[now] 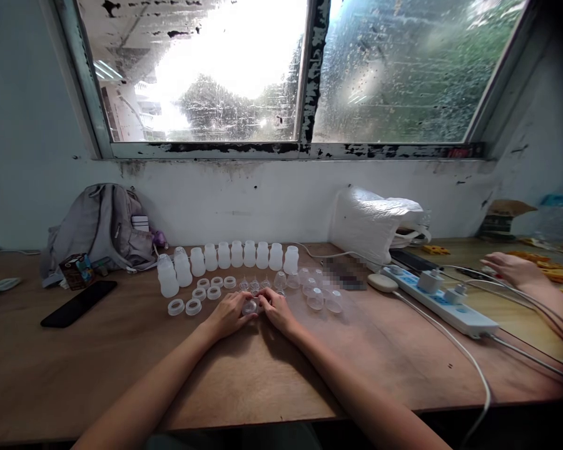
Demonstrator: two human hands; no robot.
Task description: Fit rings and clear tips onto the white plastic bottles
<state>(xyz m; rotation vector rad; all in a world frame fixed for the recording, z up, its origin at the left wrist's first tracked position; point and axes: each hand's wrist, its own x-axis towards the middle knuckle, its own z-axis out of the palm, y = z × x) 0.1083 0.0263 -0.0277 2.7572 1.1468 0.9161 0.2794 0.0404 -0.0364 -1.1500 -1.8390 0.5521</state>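
Bottles (237, 255) upright, 2 w/ tops (181, 252)

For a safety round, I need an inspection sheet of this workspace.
Surface: brown tabletop, visibly marked.
Job's things: bottles in a curved row; white rings; clear domed caps.
Clutter: phone, backpack, small box at left; white bag at right.
Hands: left hand and right hand at a small clear piece; grip unclear.
Cables: white cord hangs over the tabletop's edge; power strip holds two plugs.
Surroundings: stained window; another person's hand at right.
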